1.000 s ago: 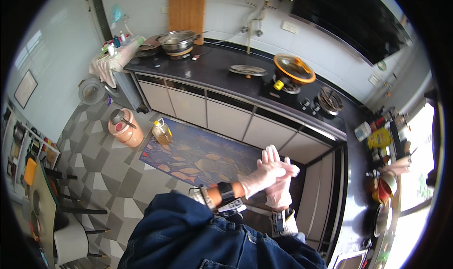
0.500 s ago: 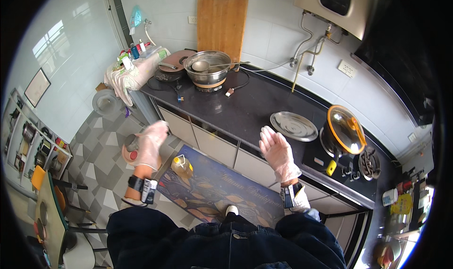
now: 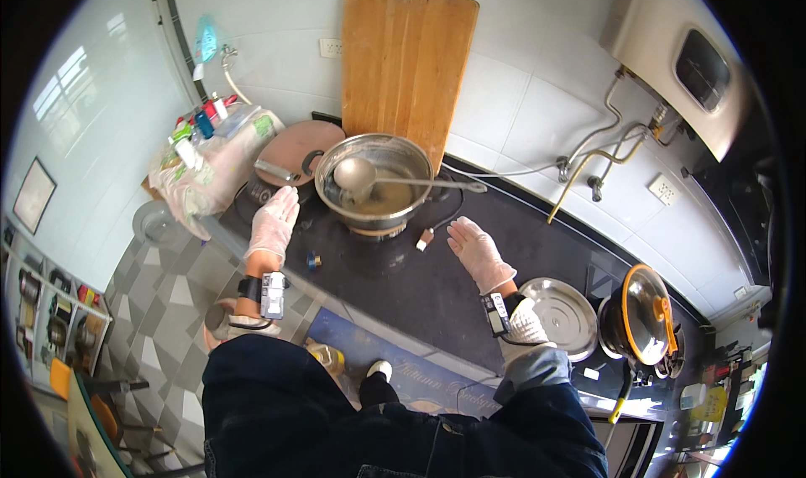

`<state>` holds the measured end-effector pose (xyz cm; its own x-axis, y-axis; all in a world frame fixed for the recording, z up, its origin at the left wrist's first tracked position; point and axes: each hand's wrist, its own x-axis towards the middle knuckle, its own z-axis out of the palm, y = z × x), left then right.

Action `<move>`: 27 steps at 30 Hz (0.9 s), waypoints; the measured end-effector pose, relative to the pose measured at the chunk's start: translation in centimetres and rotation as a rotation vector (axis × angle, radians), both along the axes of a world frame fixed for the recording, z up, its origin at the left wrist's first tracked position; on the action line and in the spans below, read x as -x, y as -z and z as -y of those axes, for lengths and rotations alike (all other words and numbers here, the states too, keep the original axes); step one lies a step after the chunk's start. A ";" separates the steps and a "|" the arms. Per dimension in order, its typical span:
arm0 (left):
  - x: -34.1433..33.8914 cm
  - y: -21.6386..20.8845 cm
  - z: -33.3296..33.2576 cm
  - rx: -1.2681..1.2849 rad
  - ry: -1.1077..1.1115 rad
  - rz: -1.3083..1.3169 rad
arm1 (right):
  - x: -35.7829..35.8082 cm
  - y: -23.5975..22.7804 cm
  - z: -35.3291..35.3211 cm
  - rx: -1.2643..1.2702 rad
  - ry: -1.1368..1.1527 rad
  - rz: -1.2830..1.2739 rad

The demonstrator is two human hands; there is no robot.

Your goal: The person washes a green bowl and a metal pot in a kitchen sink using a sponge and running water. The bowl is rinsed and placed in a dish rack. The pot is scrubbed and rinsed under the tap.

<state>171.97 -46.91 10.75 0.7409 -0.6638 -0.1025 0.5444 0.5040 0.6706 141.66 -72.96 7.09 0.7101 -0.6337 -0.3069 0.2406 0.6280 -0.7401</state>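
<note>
My left hand (image 3: 275, 224), in a clear plastic glove, is held out with fingers straight, just in front of an electric pan (image 3: 295, 142) with a pinkish lid. My right hand (image 3: 478, 255), gloved alike, hovers over the counter with fingers stretched and nothing in it. Between and beyond the hands stands a steel basin (image 3: 340, 215). A ladle (image 3: 356, 174) lies in it, its handle over the right rim. Nearest my right fingertips is a brown-and-white plug (image 3: 426, 240). Beside my right forearm lies a round steel lid or tray (image 3: 561, 320).
A wooden cutting board (image 3: 407, 67) leans on the wall behind the basin. At right, a pan with an orange-rimmed glass lid (image 3: 645, 314) sits on the stove, its yellow-tipped handle jutting out. On the floor mat (image 3: 428, 373) stands an oil jug (image 3: 327, 358).
I have moved closer to the counter, towards the basin. Both hands have come from in front of the counter's edge to beside the basin; they hold nothing in either frame.
</note>
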 end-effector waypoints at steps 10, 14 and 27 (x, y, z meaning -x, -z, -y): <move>-12.1 5.1 12.0 -0.259 -0.017 0.158 | -11.7 2.5 6.9 0.073 0.230 -0.058; -13.9 5.0 12.4 -1.132 -0.054 1.559 | -11.8 2.1 5.3 0.152 0.358 -0.080; 8.2 -2.7 5.8 0.085 0.918 -0.259 | 18.6 -6.0 -15.9 0.045 0.634 -0.164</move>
<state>163.80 -52.75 13.47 -0.1113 -0.9871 -0.1147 0.8778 -0.1518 0.4542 123.11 -57.09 13.12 0.1411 -0.9286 -0.3431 0.4354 0.3695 -0.8209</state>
